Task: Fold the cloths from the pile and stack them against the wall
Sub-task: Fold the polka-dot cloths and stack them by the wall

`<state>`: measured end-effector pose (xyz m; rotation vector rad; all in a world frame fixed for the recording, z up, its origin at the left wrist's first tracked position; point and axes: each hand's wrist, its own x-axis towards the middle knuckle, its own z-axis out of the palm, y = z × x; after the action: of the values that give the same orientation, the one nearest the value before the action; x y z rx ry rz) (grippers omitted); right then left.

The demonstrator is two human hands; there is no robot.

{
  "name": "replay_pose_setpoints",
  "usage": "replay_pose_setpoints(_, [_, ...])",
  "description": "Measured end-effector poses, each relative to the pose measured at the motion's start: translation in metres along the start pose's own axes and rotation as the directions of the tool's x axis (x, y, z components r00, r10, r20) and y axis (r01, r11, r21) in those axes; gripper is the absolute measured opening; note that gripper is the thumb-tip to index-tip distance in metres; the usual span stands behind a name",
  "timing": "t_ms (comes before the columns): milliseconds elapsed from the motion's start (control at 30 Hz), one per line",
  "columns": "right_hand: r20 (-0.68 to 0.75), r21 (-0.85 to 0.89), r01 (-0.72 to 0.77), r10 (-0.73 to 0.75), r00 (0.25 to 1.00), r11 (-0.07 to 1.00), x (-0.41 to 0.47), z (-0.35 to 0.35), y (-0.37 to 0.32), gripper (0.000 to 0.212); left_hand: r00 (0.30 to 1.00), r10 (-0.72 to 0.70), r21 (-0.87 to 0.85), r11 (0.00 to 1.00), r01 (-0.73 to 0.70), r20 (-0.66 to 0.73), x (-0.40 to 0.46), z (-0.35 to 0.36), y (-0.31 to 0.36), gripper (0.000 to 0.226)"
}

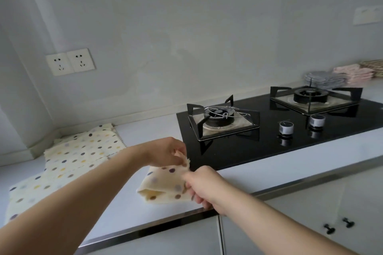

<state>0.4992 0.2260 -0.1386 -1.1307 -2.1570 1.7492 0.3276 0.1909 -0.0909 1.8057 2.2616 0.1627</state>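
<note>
A cream cloth with coloured dots (163, 184) lies folded over on the white counter (128, 209), just left of the stove. My left hand (165, 152) pinches its far corner and my right hand (205, 186) grips its near right edge; both lift that side slightly. A pile of similar dotted cloths (68, 157) is spread flat at the left, reaching toward the wall corner. Folded stacks of grey (323, 79), pink (352, 72) and tan cloths (373, 65) rest against the wall at the far right.
A black two-burner gas stove (290, 130) with metal pot stands and two knobs fills the counter's right half. Two wall sockets (70, 61) sit above the pile. Cabinet doors with black handles (337, 225) hang below the steel counter edge.
</note>
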Motion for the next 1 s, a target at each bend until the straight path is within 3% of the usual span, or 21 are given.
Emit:
replay_pose_setpoints(100, [-0.04, -0.125, 0.019, -0.024, 0.999, 0.992, 0.001, 0.001, 0.0, 0.014, 0.998, -0.049, -0.248, 0.967, 0.054, 0.025, -0.002, 0.002, 0.002, 0.013])
replay_pose_setpoints(233, [0.026, 0.016, 0.024, -0.025, 0.999, 1.0, -0.005, -0.003, -0.008, 0.024, 0.992, -0.055, -0.417, 0.903, 0.099, 0.116, -0.008, -0.002, 0.0, 0.01])
replay_pose_setpoints(300, [0.063, 0.071, 0.0, -0.005, 0.998, 0.997, -0.007, -0.005, -0.01, 0.022, 0.989, -0.061, -0.4, 0.91, 0.111, 0.135, -0.009, -0.002, -0.001, 0.009])
replay_pose_setpoints(400, [0.046, 0.005, 0.01, -0.01, 0.999, 1.0, -0.006, -0.003, -0.01, 0.017, 0.988, -0.104, -0.361, 0.922, 0.138, 0.114, -0.009, 0.001, -0.005, 0.008])
replay_pose_setpoints(567, [0.0, -0.351, 0.075, -0.08, 0.997, 0.934, -0.003, 0.006, -0.008, 0.01, 0.979, -0.191, -0.16, 0.967, 0.199, 0.064, -0.005, 0.015, -0.009, 0.011])
replay_pose_setpoints(667, [0.003, -0.585, 0.089, -0.108, 0.994, 0.806, -0.002, 0.009, -0.012, 0.028, 0.98, -0.194, -0.145, 0.97, 0.198, 0.038, -0.005, 0.024, -0.012, 0.015])
replay_pose_setpoints(800, [-0.014, -0.758, 0.035, -0.07, 0.997, 0.651, -0.005, 0.012, -0.018, 0.042, 0.98, -0.197, -0.137, 0.972, 0.193, -0.018, 0.0, 0.041, -0.019, 0.023])
replay_pose_setpoints(933, [0.021, -0.775, 0.097, -0.128, 0.992, 0.624, 0.004, 0.019, -0.016, 0.048, 0.976, -0.171, -0.092, 0.983, 0.159, -0.136, 0.006, 0.057, -0.022, 0.021])
replay_pose_setpoints(1000, [-0.033, -0.78, 0.057, -0.131, 0.991, 0.623, 0.006, 0.022, -0.016, 0.046, 0.966, -0.184, -0.059, 0.983, 0.176, -0.181, 0.006, 0.06, -0.022, 0.025])
